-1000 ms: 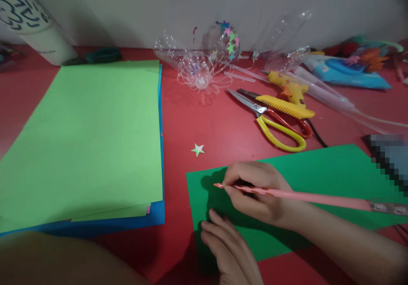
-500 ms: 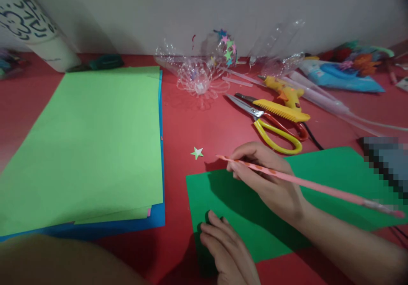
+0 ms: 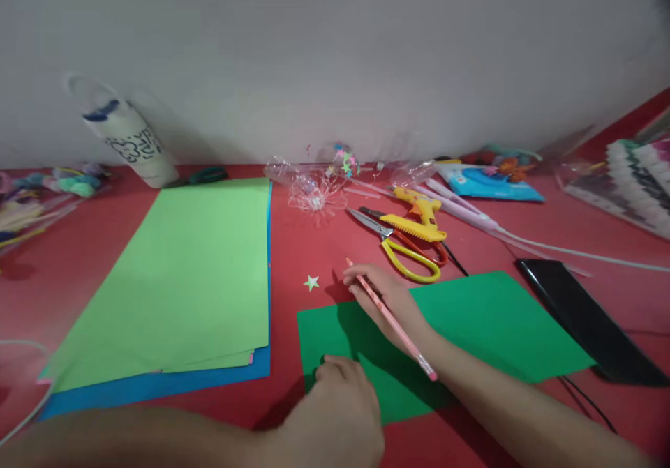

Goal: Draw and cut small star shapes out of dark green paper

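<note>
My right hand (image 3: 390, 300) is closed around a pink pencil (image 3: 390, 318), its tip pointing up and left beyond the far edge of a dark green sheet (image 3: 471, 328). Just left of the tip, a small pale green and white paper star (image 3: 311, 283) lies on the red tabletop. My left hand (image 3: 340, 405) is at the near left part of the green sheet, back up, fingers curled inward. Nothing shows in it, though its palm side is hidden. To the left lies a stack of light green sheets (image 3: 193, 280) over a blue sheet (image 3: 157, 388).
Scissors (image 3: 398, 245), a yellow cutter (image 3: 413, 227) and a yellow glue gun (image 3: 421, 203) lie beyond my right hand. Farther back are a clear looped flower shape (image 3: 315, 199) and a blue packet (image 3: 492, 182). A black phone (image 3: 591, 321) lies right; a white bottle (image 3: 133, 144) stands back left.
The view has tilted up and widened. My left hand has gone from fingers stretched out to curled. The pencil now points more upward, still in my right hand.
</note>
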`<state>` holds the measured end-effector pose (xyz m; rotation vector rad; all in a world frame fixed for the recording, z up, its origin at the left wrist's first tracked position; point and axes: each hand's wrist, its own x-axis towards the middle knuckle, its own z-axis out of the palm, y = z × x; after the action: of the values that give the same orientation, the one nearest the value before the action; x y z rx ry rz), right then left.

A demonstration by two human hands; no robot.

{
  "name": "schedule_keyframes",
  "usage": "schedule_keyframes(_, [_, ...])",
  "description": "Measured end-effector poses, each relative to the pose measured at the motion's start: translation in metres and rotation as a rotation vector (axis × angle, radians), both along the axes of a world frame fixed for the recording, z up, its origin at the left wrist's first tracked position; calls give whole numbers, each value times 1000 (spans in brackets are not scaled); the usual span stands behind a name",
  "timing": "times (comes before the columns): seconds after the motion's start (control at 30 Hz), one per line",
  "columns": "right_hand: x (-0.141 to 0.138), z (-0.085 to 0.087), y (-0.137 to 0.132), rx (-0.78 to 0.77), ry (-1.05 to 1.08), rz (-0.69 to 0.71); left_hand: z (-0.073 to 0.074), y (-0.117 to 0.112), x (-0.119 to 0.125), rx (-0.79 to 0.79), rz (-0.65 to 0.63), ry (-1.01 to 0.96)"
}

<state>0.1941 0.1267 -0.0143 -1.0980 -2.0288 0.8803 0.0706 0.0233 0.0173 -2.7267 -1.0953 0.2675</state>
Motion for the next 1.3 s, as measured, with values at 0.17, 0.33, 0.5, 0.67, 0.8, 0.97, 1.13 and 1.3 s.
schedule_keyframes(0.17, [-1, -1, 0, 124, -84, 26, 21, 34, -38, -334, 425, -241])
schedule_keyframes(0.33, [10, 10, 8, 297, -265, 10, 19, 39, -63, -329, 572, -349])
schedule_keyframes(0.5, [16, 19, 18, 402, -549, -69, 14, 41, -65, -409, 648, -482])
schedule_keyframes(0.67, [8, 9, 24, 388, -756, -27, 7, 49, -68, -496, 670, -661])
schedule_keyframes(0.8, [11, 13, 27, 402, -819, -13, 2, 50, -72, -702, 673, -832])
schedule_keyframes(0.97, [40, 19, 46, 328, -934, -241, 4, 52, -84, -982, 706, -952])
schedule_keyframes(1.13, [57, 9, 61, 279, -988, -354, 2, 58, -95, -1054, 734, -1019])
schedule_keyframes(1.3, [58, 13, 59, 356, -884, -379, 5, 58, -99, -1065, 717, -1040])
